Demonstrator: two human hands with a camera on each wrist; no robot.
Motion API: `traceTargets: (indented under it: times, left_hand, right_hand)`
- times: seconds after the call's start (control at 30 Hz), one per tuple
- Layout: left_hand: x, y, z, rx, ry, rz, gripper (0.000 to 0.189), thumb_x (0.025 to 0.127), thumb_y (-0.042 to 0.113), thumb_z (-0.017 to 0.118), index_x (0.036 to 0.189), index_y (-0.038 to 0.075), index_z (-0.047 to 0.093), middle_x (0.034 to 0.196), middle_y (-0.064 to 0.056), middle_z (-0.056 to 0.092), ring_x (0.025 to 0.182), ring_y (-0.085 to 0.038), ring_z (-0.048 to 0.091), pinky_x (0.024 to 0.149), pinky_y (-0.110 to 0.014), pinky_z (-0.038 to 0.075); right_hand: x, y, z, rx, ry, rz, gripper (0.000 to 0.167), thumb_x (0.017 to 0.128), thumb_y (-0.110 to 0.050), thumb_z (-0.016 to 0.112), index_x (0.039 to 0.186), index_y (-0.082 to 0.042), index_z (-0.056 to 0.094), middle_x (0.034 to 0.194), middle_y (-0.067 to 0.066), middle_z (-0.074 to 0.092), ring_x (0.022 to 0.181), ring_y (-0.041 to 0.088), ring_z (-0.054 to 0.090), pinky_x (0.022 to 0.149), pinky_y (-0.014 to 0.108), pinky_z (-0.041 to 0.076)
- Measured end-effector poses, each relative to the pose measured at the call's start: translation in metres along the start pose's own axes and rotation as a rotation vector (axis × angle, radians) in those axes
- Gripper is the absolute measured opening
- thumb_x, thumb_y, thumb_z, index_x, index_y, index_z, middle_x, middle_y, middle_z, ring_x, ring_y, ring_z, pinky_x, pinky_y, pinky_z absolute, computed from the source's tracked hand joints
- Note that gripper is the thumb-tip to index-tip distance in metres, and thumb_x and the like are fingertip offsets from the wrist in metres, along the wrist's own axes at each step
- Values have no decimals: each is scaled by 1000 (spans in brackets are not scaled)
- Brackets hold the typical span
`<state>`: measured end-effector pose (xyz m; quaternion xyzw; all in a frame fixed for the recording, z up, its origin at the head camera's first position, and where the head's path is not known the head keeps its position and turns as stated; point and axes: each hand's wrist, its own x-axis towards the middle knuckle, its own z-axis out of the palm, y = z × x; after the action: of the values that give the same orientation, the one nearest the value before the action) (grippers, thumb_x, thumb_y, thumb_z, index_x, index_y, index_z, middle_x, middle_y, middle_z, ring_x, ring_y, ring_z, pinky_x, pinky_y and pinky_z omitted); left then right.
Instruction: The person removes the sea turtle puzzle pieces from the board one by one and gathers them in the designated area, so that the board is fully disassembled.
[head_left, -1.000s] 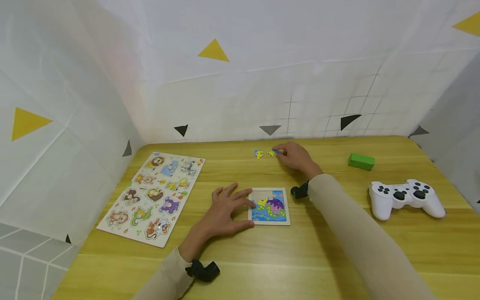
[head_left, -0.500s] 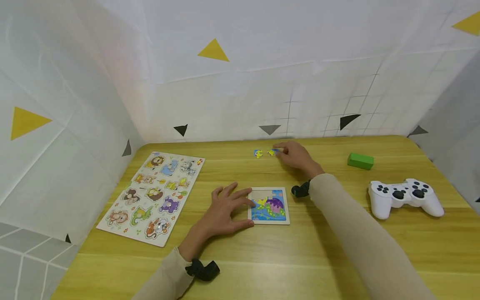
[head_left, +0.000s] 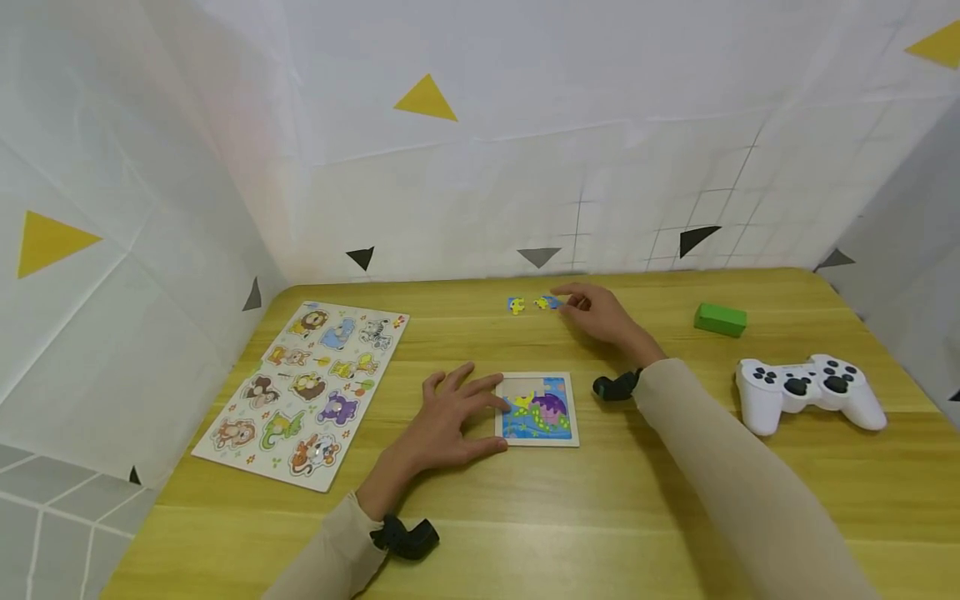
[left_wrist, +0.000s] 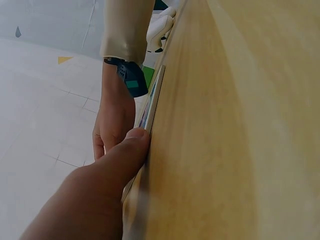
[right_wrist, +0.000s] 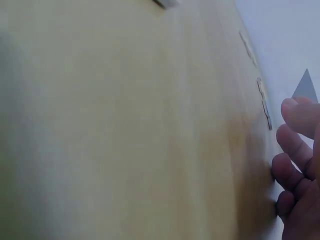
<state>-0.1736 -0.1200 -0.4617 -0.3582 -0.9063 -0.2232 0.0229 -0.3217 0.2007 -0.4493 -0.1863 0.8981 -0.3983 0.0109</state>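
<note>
In the head view, a small white-framed jigsaw puzzle [head_left: 553,421] with a purple and yellow sea picture lies mid-table, a bare patch at its upper left. My left hand [head_left: 448,421] rests spread at the frame's left side, thumb by the lower left corner and a fingertip over the picture. Further back lie a blue-and-yellow puzzle piece [head_left: 516,306] and, to its right, more blue-and-yellow jigsaw [head_left: 547,302]. My right hand [head_left: 596,315] is just right of these, fingers loosely bent and holding nothing; the right wrist view shows its fingertips [right_wrist: 289,107] apart from the pieces.
An animal peg puzzle board [head_left: 358,354] lies on the left of the wooden table [head_left: 480,533]. On the right are a green block [head_left: 720,320] and a white game controller [head_left: 810,392]. A white cloth wall [head_left: 465,200] stands along the back edge.
My right hand has drawn back slightly to the right from the pieces, so more of the blue part shows. My left hand and the framed puzzle have stayed in place.
</note>
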Motion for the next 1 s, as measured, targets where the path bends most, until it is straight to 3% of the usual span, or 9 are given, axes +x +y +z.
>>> traceTargets:
  times: [0.2,0.63,0.77,1.0]
  left_hand:
    - [0,0,1,6,-2,-5,44,89,64,66,125,39,66,161,6,43,154,-40,26,114,-65,14]
    - [-1,0,2,16,2,-14,45,88,66,66,126,41,65,162,7,43,155,-39,25,115,-65,14]
    - [-1,0,2,5,6,-7,45,88,65,67,125,40,65,161,7,44,155,-40,25,115,-65,14]
    - [-1,1,2,10,3,-2,45,88,64,67,126,40,66,161,6,44,154,-41,26,114,-64,14]
  right_hand:
    - [-15,-3,0,45,-21,-13,33,103,-18,60,135,-11,66,107,15,68,81,25,53,72,36,44]
    - [-51,-16,8,122,-121,-47,28,99,-23,68,125,-14,72,102,7,68,84,20,55,73,27,47]
    - [-63,-22,9,109,-155,-55,23,97,-23,71,120,-17,74,102,1,68,83,18,53,73,25,46]
    - [-81,-31,10,16,-218,-153,20,91,-20,77,111,-25,79,105,-4,67,91,18,54,80,31,46]
